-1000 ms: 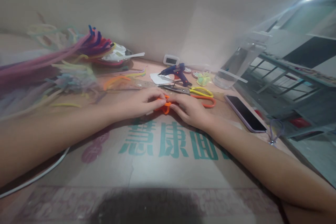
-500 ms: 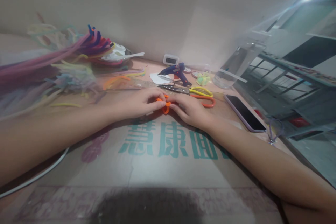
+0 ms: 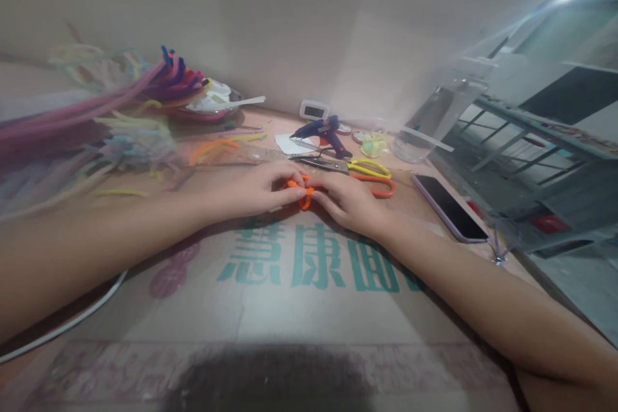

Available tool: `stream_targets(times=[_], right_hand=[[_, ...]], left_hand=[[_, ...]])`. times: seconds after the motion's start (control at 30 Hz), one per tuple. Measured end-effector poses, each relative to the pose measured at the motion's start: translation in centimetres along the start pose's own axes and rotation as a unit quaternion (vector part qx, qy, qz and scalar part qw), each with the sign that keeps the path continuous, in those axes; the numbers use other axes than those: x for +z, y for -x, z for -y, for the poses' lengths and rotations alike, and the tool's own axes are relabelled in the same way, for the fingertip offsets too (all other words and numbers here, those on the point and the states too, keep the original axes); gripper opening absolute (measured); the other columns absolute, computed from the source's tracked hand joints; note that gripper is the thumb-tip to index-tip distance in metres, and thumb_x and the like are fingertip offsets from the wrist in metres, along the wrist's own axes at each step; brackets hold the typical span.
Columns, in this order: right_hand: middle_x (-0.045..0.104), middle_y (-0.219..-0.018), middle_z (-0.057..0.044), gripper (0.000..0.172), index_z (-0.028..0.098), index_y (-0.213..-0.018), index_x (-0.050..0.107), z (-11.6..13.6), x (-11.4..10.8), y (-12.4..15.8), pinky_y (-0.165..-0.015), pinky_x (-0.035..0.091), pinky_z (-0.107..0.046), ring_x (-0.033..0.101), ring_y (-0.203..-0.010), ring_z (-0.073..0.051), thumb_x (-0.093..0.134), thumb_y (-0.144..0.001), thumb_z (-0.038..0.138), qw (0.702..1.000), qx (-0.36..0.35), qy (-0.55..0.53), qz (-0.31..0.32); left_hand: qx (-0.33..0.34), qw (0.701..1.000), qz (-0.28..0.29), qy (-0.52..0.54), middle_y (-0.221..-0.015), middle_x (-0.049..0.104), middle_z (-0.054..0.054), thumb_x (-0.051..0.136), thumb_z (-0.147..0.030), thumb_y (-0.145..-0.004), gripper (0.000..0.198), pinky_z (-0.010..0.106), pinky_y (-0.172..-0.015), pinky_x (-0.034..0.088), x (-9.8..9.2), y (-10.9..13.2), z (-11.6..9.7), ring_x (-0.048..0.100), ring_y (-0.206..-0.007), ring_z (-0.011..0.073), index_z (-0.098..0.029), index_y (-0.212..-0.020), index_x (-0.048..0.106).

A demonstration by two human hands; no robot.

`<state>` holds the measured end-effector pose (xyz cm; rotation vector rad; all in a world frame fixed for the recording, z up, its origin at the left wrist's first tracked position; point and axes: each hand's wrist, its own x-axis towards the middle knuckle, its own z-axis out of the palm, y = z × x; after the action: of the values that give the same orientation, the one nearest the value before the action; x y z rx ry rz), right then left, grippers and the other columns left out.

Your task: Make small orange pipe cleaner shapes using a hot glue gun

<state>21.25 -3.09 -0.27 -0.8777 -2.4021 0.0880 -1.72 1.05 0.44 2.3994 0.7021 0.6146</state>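
Note:
Between my two hands is a small bent orange pipe cleaner [image 3: 305,198], looped under the fingertips. My left hand [image 3: 270,188] pinches it from the left with thumb and forefinger. From the right, my right hand [image 3: 345,201] pinches its other side, fingertips almost meeting those of the left. Parts of the orange loop are covered by the fingers. Just behind the right hand lie scissors [image 3: 369,168] with one yellow and one orange handle. A blue glue gun [image 3: 316,129] rests beyond them over a white paper [image 3: 290,143].
Bundles of colored pipe cleaners [image 3: 159,80] spread over the left side. A small white digital clock [image 3: 313,109] stands by the wall. To the right are a phone [image 3: 451,207], a clear plastic container [image 3: 425,122] and a yellow-green fuzzy piece [image 3: 373,145]. Printed cardboard [image 3: 290,315] covers the tabletop.
Both hands stay in nearly the same place, still pinching the orange pipe cleaner. Only a very slight shift of the fingers and loop shows.

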Motion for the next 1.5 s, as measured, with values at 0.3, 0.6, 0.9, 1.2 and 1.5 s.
stream_targets(times=[0.3, 0.6, 0.9, 1.2, 1.5], right_hand=[[0.076, -0.107, -0.008, 0.023, 0.018, -0.115, 0.067, -0.18, 0.14, 0.06, -0.085, 0.052, -0.033, 0.070, -0.096, -0.022, 0.049, -0.103, 0.025, 1.000, -0.001, 0.000, 0.003], [0.076, -0.106, -0.008, 0.023, 0.018, -0.113, 0.067, 0.06, -0.05, 0.02, -0.084, 0.052, -0.034, 0.069, -0.095, -0.021, 0.048, -0.103, 0.024, 1.000, 0.004, -0.009, 0.010], [0.075, -0.106, -0.009, 0.022, 0.017, -0.112, 0.068, -0.05, -0.02, 0.00, -0.084, 0.052, -0.033, 0.069, -0.095, -0.022, 0.049, -0.102, 0.024, 1.000, 0.003, -0.007, 0.013], [0.075, -0.105, -0.008, 0.024, 0.019, -0.113, 0.067, -0.02, 0.00, 0.07, -0.084, 0.051, -0.033, 0.068, -0.094, -0.022, 0.048, -0.104, 0.029, 1.000, 0.012, -0.007, 0.017], [0.075, -0.102, -0.008, 0.024, 0.017, -0.109, 0.068, -0.05, 0.01, 0.05, -0.082, 0.051, -0.033, 0.068, -0.092, -0.022, 0.048, -0.103, 0.028, 1.000, 0.004, 0.002, 0.014]], left_hand=[[0.000, 1.000, -0.001, 0.008, -0.103, 0.067, 0.005, 0.044, -0.047, -0.098, 0.035, 0.032, -0.084, 0.046, -0.08, 0.12, -0.08, 0.062, -0.096, 0.0209, -0.019, -0.092, 0.064], [0.011, 1.000, 0.001, 0.003, -0.106, 0.068, 0.005, 0.049, -0.047, -0.096, 0.033, 0.032, -0.086, 0.047, 0.05, -0.08, -0.03, 0.063, -0.099, 0.0210, -0.019, -0.090, 0.065], [0.012, 1.000, 0.000, -0.005, -0.104, 0.068, 0.005, 0.048, -0.047, -0.096, 0.033, 0.031, -0.083, 0.047, -0.02, 0.06, -0.05, 0.063, -0.096, 0.0205, -0.019, -0.090, 0.065], [-0.006, 1.000, -0.001, -0.005, -0.109, 0.069, 0.005, 0.052, -0.041, -0.093, 0.025, 0.033, -0.087, 0.047, -0.02, 0.06, -0.41, 0.064, -0.100, 0.0215, -0.020, -0.088, 0.065], [0.015, 1.000, -0.008, -0.006, -0.115, 0.069, 0.008, 0.052, -0.039, -0.093, 0.024, 0.037, -0.093, 0.048, 0.07, 0.12, -0.27, 0.064, -0.105, 0.0226, -0.019, -0.088, 0.064]])
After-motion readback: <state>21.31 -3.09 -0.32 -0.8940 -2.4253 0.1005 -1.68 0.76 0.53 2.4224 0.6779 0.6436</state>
